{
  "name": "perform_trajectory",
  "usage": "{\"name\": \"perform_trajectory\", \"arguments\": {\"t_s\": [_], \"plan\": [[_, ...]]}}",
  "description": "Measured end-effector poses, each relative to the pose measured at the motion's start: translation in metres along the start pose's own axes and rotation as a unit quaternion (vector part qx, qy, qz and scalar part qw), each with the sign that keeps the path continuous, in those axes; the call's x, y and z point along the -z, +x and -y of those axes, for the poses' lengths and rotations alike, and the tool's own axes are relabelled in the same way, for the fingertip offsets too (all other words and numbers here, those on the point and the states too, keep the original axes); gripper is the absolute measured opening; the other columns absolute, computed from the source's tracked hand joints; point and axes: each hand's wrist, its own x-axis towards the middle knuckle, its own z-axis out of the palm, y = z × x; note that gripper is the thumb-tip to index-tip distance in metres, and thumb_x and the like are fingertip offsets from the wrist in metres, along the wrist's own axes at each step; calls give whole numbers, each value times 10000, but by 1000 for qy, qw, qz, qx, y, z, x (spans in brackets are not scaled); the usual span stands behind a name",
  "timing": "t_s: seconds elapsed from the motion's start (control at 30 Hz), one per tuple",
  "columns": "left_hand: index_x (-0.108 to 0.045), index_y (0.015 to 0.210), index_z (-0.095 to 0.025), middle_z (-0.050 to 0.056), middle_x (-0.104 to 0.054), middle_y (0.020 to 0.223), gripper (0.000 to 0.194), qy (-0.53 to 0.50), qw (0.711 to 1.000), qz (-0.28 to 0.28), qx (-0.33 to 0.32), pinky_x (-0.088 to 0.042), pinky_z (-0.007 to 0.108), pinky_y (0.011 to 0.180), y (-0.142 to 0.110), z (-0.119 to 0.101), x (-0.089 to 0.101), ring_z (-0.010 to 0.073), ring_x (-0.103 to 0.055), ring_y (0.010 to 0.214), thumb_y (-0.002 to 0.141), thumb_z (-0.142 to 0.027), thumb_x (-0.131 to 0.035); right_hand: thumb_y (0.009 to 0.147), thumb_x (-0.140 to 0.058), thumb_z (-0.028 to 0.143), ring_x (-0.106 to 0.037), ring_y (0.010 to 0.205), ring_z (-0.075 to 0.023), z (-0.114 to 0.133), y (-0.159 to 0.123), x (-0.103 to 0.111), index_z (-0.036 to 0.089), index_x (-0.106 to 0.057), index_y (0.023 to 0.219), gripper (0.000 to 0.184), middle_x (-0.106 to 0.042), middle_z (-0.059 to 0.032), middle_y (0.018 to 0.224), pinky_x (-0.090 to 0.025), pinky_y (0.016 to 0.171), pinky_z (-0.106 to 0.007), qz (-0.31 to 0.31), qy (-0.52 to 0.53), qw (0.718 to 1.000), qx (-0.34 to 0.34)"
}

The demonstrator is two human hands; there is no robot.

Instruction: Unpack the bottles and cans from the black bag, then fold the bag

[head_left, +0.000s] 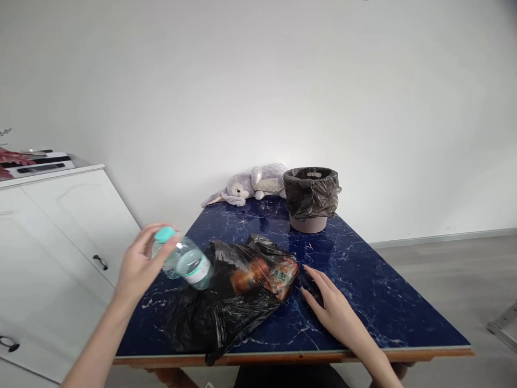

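Observation:
My left hand (pixel 139 264) grips a clear plastic bottle (pixel 186 261) with a teal cap, held tilted above the left side of the table. The bottle's base points at the mouth of a black rubbish bag (pixel 210 315) that lies crumpled on the blue marbled table (pixel 363 291). An orange snack wrapper (pixel 278 277) shows through the bag's right end. My right hand (pixel 329 302) rests on the tabletop, its fingers closed on the bag's right edge beside the wrapper.
A small bin (pixel 311 200) lined with a black bag stands at the table's far side. A grey plush toy (pixel 250 186) lies against the wall next to it. A white cabinet (pixel 56 248) stands to the left. Grey floor lies to the right.

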Motion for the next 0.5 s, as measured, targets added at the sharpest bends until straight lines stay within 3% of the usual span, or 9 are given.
{"name": "perform_trajectory", "arguments": {"t_s": [0.13, 0.27, 0.5], "plan": [[-730, 1084, -185, 110, -786, 1166, 499, -134, 980, -121, 85, -515, 466, 1118, -6, 2, 30, 311, -706, 1190, 846, -616, -807, 1095, -467, 438, -584, 1430, -281, -1, 0, -1, 344, -409, 1603, 520, -570, -70, 1575, -524, 1173, -448, -6, 1, 1000, 8], [-738, 1074, -176, 95, -808, 1062, 508, -114, 966, -219, 72, -453, 537, 1197, -12, 19, 51, 318, -739, 1163, 818, -600, -851, 1095, -462, 428, -571, 1441, -279, -3, 0, -2, 321, -419, 1590, 508, -568, -80, 1569, -494, 1202, -457, -4, 0, 1000, 11], [-717, 1133, -163, 135, -800, 1167, 630, -105, 958, -241, 117, -454, 523, 1204, -15, 70, 51, 329, -734, 1209, 772, -659, -857, 1099, -449, 431, -570, 1436, -284, -4, 0, -3, 290, -433, 1574, 496, -565, -98, 1566, -453, 1238, -484, 1, -1, 1000, 10]]}}
